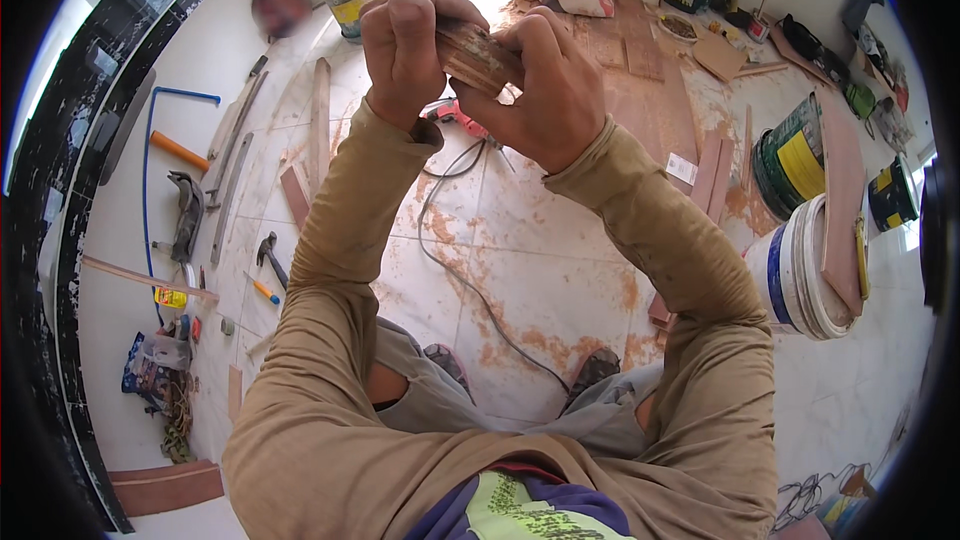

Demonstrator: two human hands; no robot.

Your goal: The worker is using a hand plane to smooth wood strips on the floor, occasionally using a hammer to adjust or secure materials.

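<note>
Fingers of the bare left hand and bare right hand clamp the rough brown wooden piece between all 2, neither nearer, its long axis slanting from upper left to lower right; beyond, a red corded tool.

There are two hands, left and right, one held wooden piece, two shoes, one hammer at left, one red power tool near upper centre.
</note>
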